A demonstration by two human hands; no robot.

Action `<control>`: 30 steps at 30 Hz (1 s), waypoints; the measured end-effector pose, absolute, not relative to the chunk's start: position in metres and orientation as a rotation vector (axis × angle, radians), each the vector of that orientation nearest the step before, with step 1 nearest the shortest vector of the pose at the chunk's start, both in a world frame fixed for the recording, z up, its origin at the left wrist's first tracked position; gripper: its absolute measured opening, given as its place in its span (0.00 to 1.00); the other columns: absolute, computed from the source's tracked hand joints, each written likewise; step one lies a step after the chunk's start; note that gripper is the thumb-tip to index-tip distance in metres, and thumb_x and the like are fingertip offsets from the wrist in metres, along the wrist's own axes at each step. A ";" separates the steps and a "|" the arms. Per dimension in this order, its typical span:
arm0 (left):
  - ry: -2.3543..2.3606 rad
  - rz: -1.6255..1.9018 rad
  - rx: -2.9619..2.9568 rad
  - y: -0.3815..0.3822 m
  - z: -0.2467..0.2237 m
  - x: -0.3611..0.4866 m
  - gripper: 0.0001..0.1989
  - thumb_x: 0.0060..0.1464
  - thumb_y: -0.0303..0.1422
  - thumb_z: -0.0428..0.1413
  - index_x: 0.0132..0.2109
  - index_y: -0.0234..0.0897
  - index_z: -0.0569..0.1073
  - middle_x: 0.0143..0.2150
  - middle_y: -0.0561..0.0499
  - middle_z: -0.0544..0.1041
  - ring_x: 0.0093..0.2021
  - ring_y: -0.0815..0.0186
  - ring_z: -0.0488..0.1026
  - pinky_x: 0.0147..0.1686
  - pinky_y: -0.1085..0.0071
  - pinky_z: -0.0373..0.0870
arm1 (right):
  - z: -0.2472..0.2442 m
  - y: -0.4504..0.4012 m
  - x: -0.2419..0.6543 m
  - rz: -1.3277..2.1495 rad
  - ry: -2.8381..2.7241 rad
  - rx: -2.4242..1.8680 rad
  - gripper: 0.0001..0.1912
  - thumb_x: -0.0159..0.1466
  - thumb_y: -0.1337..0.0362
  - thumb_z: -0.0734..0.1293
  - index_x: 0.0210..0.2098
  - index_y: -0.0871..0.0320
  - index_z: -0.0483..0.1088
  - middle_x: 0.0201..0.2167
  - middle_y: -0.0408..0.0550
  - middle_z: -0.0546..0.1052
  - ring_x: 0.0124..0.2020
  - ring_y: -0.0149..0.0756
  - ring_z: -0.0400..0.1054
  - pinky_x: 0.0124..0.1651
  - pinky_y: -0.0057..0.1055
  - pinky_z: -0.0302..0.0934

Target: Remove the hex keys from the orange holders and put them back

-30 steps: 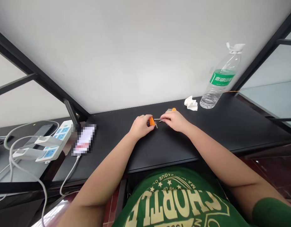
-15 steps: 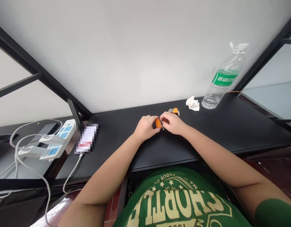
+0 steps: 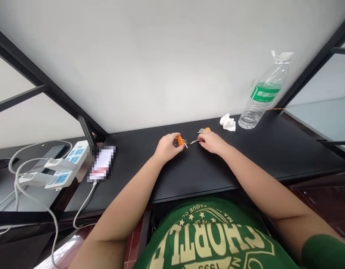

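Observation:
My left hand [image 3: 167, 146] pinches an orange hex key holder [image 3: 180, 141] between thumb and fingers, just above the black tabletop. Bent metal ends of several keys stick out of its right side. A short way to the right, my right hand [image 3: 210, 141] grips a single hex key [image 3: 194, 142], its tip pointing left toward the holder. The rest of that key is hidden by the fingers. Behind my right hand lies a second orange hex key set [image 3: 207, 129], partly covered by the hand.
A crumpled white tissue [image 3: 227, 122] and a large clear water bottle [image 3: 263, 93] stand at the back right of the black table [image 3: 189, 179]. On the left are a phone [image 3: 102, 164] on a charging cable and a white power strip [image 3: 68, 168] with plugs.
My hands have moved apart. A hex key has come away from the holder in my right hand, while the holder shifted slightly left in my left hand.

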State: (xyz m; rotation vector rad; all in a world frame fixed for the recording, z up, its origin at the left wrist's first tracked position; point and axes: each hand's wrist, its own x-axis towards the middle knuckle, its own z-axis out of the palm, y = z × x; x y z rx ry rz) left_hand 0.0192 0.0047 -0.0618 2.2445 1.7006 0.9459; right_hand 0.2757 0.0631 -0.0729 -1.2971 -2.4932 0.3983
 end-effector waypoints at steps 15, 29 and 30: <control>1.714 0.743 2.469 0.005 -0.064 0.019 0.25 0.54 0.37 0.65 0.58 0.38 0.76 0.46 0.45 0.81 0.47 0.55 0.78 0.54 0.56 0.76 | -0.056 0.043 0.268 0.598 -2.485 -1.371 0.06 0.58 0.71 0.70 0.29 0.58 0.68 0.32 0.47 0.75 0.28 0.31 0.63 0.31 0.30 0.54; 1.684 0.672 2.532 0.000 -0.060 0.025 0.24 0.53 0.36 0.65 0.58 0.42 0.76 0.46 0.45 0.80 0.45 0.54 0.78 0.54 0.54 0.75 | -0.058 0.041 0.265 0.510 -2.335 -0.821 0.12 0.70 0.69 0.61 0.41 0.57 0.78 0.42 0.51 0.77 0.41 0.36 0.70 0.46 0.35 0.63; 1.679 0.675 2.539 0.000 -0.060 0.025 0.24 0.53 0.36 0.65 0.58 0.42 0.76 0.46 0.45 0.80 0.45 0.54 0.78 0.54 0.54 0.75 | -0.058 0.041 0.265 0.513 -2.350 -0.822 0.12 0.71 0.68 0.61 0.42 0.57 0.78 0.42 0.51 0.77 0.41 0.36 0.70 0.46 0.35 0.63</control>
